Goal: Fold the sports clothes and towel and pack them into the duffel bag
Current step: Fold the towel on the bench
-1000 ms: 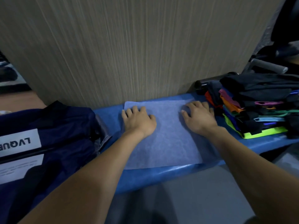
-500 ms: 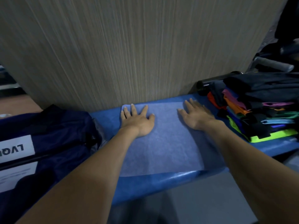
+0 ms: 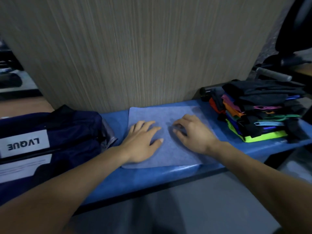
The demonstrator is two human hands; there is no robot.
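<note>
A light blue towel lies folded flat on the blue bench. My left hand presses flat on the towel's left half, fingers straight. On the right half rests my right hand, its fingers arched with the tips touching the cloth. A navy duffel bag with a white "LVQUE" label sits on the bench to the left. To the right stands a stack of folded sports clothes, black on top with orange, purple, blue and neon green layers below.
A wood-grain panel rises directly behind the bench. A black cylinder lies behind the clothes stack. A grey floor shows below the bench's front edge. Dark furniture stands at the far right.
Both hands have slid from the towel's far edge toward me and closer together. The right hand's fingers have gone from flat to arched.
</note>
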